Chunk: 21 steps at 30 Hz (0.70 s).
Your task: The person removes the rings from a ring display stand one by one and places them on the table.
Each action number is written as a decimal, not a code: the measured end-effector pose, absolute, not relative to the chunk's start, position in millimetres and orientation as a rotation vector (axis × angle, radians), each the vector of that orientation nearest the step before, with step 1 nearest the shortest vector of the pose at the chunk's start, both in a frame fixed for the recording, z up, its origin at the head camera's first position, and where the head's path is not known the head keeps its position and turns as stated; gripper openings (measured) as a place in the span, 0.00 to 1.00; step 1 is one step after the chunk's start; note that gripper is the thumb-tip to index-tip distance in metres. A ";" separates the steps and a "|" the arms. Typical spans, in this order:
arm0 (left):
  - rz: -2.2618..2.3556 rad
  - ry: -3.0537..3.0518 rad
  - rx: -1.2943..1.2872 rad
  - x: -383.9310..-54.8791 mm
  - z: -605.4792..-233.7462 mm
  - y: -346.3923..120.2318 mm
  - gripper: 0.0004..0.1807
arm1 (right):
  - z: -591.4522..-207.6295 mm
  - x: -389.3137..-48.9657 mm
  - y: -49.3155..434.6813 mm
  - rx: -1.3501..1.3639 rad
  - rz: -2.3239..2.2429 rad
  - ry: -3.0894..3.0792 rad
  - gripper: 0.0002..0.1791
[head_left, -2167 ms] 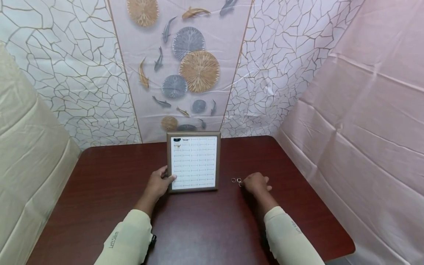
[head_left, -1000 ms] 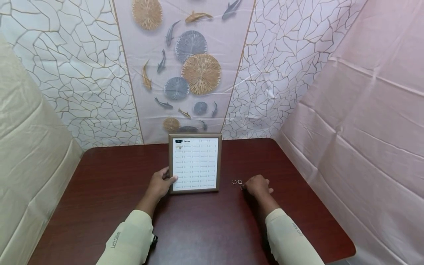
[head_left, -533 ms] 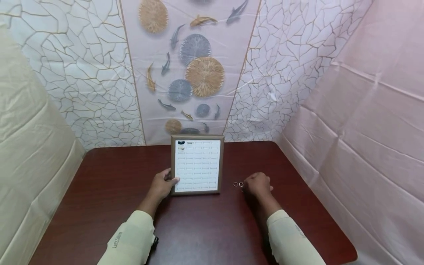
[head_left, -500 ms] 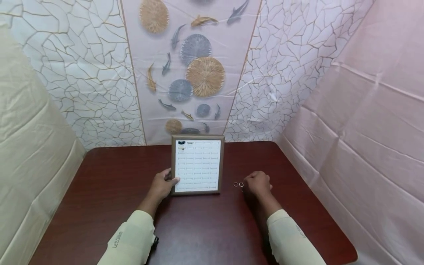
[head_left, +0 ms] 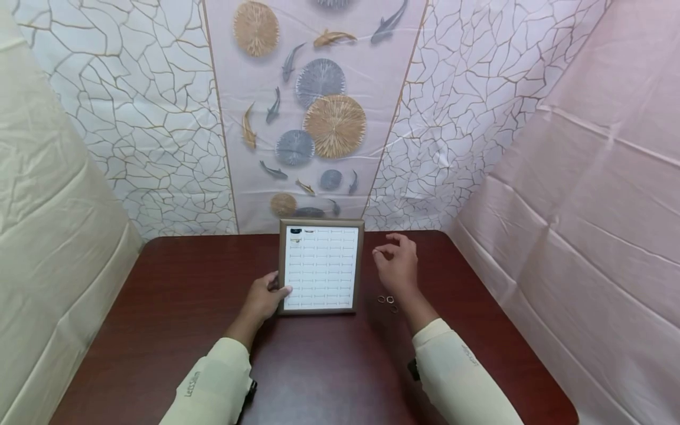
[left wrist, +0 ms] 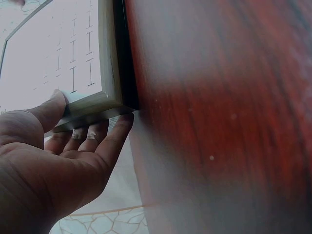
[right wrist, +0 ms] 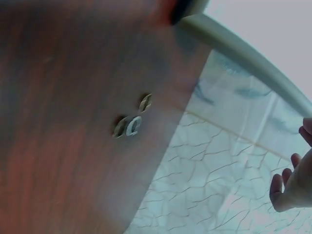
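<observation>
My left hand [head_left: 262, 299] grips the lower left edge of a brown-framed ring display board [head_left: 321, 271], thumb on the front and fingers behind. The board stands tilted back on the table. Its white face has rows of slots; a black ring [head_left: 296, 231], a thin ring [head_left: 310, 231] and a gold-coloured ring [head_left: 296, 240] sit at its top left. My right hand [head_left: 399, 262] is raised beside the board's right edge, thumb and index tips close together. Anything between them is too small to make out. Below it lie loose rings [right wrist: 133, 126] on the table.
The dark red-brown table [head_left: 329, 366] has rounded corners. A patterned cloth [head_left: 334, 124] hangs behind its back edge, and plain pale cloths hang at both sides, the right one [head_left: 574, 236] close to the table's edge.
My right hand has lifted from beside the loose rings and moved forward, up towards the board's right side. The third loose ring is uncovered. My left hand keeps its grip; the head view has shifted slightly.
</observation>
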<state>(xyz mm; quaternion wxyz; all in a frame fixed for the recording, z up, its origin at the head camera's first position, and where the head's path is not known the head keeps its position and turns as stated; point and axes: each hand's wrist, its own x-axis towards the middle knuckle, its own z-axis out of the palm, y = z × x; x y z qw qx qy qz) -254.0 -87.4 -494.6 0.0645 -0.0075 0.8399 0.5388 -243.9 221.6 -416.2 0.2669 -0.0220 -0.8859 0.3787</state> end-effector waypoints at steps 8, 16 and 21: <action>1.638 2.527 -0.037 -255.6 -495.4 -88.1 0.38 | -398.3 -256.3 184.5 0.162 0.949 -2.279 0.06; 1.631 2.541 -0.048 -256.3 -495.7 -89.0 0.38 | -390.3 -271.7 149.3 0.425 0.765 -2.303 0.03; 1.646 2.539 -0.036 -256.9 -495.2 -89.2 0.38 | -386.2 -279.0 134.9 0.476 0.704 -2.326 0.04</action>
